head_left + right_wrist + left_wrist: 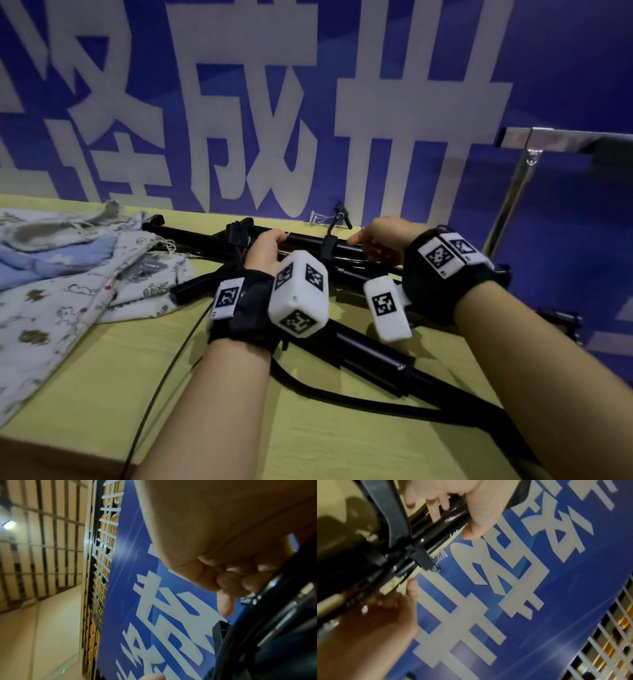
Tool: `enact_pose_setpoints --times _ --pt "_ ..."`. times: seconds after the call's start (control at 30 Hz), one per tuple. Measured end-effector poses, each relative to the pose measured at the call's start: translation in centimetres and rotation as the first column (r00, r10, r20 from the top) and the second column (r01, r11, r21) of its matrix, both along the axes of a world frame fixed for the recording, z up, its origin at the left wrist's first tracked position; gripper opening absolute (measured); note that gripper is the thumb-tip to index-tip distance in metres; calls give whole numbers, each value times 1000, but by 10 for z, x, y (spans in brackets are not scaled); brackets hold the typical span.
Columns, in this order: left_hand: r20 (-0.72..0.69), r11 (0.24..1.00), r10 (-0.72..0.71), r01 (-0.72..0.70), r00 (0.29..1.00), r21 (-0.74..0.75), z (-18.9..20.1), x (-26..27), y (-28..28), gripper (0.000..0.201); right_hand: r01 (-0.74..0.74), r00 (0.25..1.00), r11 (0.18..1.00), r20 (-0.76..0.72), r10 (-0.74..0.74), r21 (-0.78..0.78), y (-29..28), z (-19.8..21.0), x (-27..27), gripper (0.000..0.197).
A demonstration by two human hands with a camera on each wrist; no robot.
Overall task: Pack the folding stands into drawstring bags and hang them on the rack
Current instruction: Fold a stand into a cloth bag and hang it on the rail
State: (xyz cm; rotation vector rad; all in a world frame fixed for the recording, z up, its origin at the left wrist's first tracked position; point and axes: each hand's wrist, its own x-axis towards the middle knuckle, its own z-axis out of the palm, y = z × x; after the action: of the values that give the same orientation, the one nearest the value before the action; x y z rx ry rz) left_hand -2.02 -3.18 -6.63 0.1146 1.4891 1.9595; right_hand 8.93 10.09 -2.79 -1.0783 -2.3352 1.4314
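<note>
Several black folding stands (359, 346) lie in a heap on the yellow-green table (102, 394). My left hand (274, 236) grips a thin black tube of the top stand (308, 240), just left of its clamp (329, 246). My right hand (363, 240) curls round the same tube to the right of that clamp. In the left wrist view the right hand (453, 522) wraps the tube (436, 526), and the left hand (397, 593) holds it lower down. The right wrist view shows curled fingers (231, 581) against the tube (274, 622). Patterned drawstring bags (68, 274) lie at the left.
A blue banner (308, 102) with large white characters stands right behind the table's far edge. A chrome rack frame (524, 154) rises at the right. A thin black cable (164, 377) runs across the table towards me.
</note>
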Motion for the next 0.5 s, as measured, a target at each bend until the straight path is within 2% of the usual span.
enact_pose_setpoints --times 0.1,0.13,0.17,0.23,0.3,0.4,0.5 --pt "77 996 40 -46 996 77 6 1 -3 16 9 994 984 -109 -28 -177 1 -16 -2 25" --pt "124 978 119 -137 985 155 9 2 -2 13 5 992 978 -119 -31 -210 1 -22 -2 28" --pt "187 934 227 -269 956 237 11 2 0 23 10 992 976 -118 -36 -217 2 -26 -1 28" --pt "274 810 401 -478 874 341 15 9 4 39 46 993 991 -99 -59 -126 3 -31 -1 26" --pt "265 748 475 -544 839 381 16 12 7 38 61 994 998 -90 -62 -12 4 -32 -2 25" --pt "227 759 513 -561 828 329 13 7 10 39 64 992 998 -112 -62 17 4 -33 -2 34" --pt "131 805 529 -545 838 234 15 3 10 18 18 994 1000 -109 -17 8 2 -35 2 26"
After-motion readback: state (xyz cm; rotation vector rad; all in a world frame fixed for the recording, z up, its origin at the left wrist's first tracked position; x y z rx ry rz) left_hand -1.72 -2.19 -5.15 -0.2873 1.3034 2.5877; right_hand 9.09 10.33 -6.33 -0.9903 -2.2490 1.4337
